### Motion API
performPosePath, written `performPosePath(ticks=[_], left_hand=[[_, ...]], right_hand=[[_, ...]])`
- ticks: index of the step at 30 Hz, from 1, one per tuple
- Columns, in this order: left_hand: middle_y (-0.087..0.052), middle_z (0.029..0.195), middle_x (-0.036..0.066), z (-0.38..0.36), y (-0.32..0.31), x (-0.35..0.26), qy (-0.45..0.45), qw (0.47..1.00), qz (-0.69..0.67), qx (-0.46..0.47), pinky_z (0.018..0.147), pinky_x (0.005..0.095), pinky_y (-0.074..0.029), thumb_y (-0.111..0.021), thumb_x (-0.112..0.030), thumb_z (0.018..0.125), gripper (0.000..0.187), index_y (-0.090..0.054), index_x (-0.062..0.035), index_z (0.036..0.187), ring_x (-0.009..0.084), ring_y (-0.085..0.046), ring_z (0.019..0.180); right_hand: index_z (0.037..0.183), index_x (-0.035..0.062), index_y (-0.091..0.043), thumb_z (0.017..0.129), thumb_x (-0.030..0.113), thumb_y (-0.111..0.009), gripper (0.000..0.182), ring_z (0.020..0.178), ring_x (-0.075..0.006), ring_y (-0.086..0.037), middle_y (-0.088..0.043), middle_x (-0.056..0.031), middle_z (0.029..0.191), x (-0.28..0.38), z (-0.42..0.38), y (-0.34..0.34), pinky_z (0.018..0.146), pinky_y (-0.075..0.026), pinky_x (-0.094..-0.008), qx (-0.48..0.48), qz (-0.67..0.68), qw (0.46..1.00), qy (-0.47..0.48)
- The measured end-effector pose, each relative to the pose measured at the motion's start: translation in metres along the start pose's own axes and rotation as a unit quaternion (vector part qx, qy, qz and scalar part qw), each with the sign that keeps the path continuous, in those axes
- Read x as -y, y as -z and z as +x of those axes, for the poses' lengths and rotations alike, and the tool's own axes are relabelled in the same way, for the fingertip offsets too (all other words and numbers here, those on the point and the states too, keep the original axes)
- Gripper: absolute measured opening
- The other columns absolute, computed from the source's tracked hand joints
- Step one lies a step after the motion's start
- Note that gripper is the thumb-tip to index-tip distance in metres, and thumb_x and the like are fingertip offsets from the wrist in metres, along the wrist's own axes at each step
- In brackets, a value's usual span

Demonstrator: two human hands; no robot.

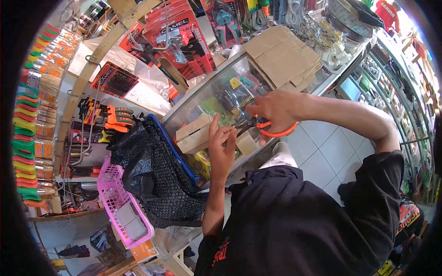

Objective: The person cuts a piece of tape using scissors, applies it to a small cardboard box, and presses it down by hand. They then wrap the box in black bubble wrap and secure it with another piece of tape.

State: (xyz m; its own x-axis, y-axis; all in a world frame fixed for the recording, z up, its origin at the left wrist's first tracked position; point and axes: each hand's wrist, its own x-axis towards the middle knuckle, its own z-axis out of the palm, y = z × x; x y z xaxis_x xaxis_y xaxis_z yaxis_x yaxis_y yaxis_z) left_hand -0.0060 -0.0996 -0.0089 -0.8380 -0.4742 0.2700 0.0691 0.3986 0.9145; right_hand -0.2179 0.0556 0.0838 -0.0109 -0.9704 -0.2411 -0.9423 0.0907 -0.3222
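Right hand (275, 109) grips orange handles (282, 133), left hand (221, 146) half-curled.

Flat brown cardboard (283, 55) lies on the clear glass counter (195, 101); left of it (past black plastic bubble wrap (159, 181)) sits an oblong pink plastic basket (110, 178).

Wide-angle view, moderately bright; black vignette and strong bowing at edges. Daylight blows out the upper right corner. Glare noted on the glass countertop (191, 102). Distant shelving at right is soft; centre acceptably clear.
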Motion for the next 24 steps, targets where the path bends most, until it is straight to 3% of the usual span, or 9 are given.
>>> performPosePath(ticks=[7, 10, 13, 19, 22, 24], left_hand=[[-0.033, 0.167, 0.027, -0.001, -0.001, 0.007, -0.001, 1.000, -0.010, -0.005, 0.092, 0.0357, -0.061, -0.066, -0.020, 0.108, 0.028, -0.070, 0.0064, 0.115, 0.0231, -0.072, 0.113], [-0.033, 0.167, 0.027, -0.001, -0.002, 0.004, -0.010, 1.000, 0.009, -0.003, 0.091, 0.0343, -0.060, -0.066, -0.022, 0.108, 0.029, -0.070, 0.0061, 0.115, 0.0231, -0.073, 0.112], [-0.034, 0.167, 0.026, 0.000, -0.004, -0.002, 0.000, 1.000, 0.013, -0.004, 0.092, 0.0348, -0.060, -0.065, -0.024, 0.109, 0.031, -0.070, 0.0062, 0.116, 0.0235, -0.072, 0.115], [-0.038, 0.165, 0.027, -0.001, -0.007, 0.006, 0.009, 1.000, -0.017, -0.016, 0.096, 0.0369, -0.058, -0.064, -0.025, 0.110, 0.034, -0.069, 0.0077, 0.116, 0.0246, -0.070, 0.118], [-0.040, 0.164, 0.027, -0.001, -0.008, 0.003, 0.025, 0.999, -0.036, -0.023, 0.096, 0.0368, -0.058, -0.063, -0.025, 0.110, 0.035, -0.066, 0.0079, 0.121, 0.0251, -0.068, 0.121], [-0.041, 0.163, 0.026, 0.000, -0.009, 0.007, 0.030, 0.997, -0.068, -0.025, 0.098, 0.0377, -0.057, -0.064, -0.024, 0.110, 0.038, -0.060, 0.0071, 0.130, 0.0261, -0.067, 0.123]], right_hand=[[0.118, 0.0026, -0.061, 0.069, 0.080, -0.082, 0.094, 0.092, -0.0467, -0.070, -0.070, -0.0206, 0.089, -0.005, -0.004, -0.004, 0.079, -0.054, -0.0551, -0.047, 0.039, 0.998, 0.017], [0.128, 0.0013, -0.065, 0.077, 0.079, -0.076, 0.094, 0.100, -0.0449, -0.072, -0.074, -0.0240, 0.103, -0.003, -0.008, 0.004, 0.084, -0.056, -0.0538, -0.015, 0.036, 0.999, 0.010], [0.108, 0.0046, -0.064, 0.069, 0.081, -0.080, 0.087, 0.086, -0.0450, -0.069, -0.068, -0.0196, 0.082, -0.011, -0.005, -0.008, 0.073, -0.053, -0.0543, -0.082, 0.011, 0.996, 0.041], [0.100, 0.0054, -0.067, 0.070, 0.082, -0.078, 0.083, 0.082, -0.0424, -0.069, -0.068, -0.0170, 0.078, -0.017, -0.003, -0.009, 0.069, -0.054, -0.0524, -0.098, -0.005, 0.993, 0.065], [0.101, 0.0055, -0.071, 0.081, 0.066, -0.075, 0.064, 0.088, -0.0417, -0.072, -0.072, -0.0174, 0.089, -0.015, -0.005, -0.005, 0.075, -0.057, -0.0526, -0.084, -0.020, 0.995, 0.046], [0.101, 0.0056, -0.069, 0.074, 0.076, -0.077, 0.076, 0.082, -0.0422, -0.070, -0.069, -0.0172, 0.081, -0.019, -0.004, -0.011, 0.070, -0.055, -0.0522, -0.109, -0.018, 0.992, 0.060]])
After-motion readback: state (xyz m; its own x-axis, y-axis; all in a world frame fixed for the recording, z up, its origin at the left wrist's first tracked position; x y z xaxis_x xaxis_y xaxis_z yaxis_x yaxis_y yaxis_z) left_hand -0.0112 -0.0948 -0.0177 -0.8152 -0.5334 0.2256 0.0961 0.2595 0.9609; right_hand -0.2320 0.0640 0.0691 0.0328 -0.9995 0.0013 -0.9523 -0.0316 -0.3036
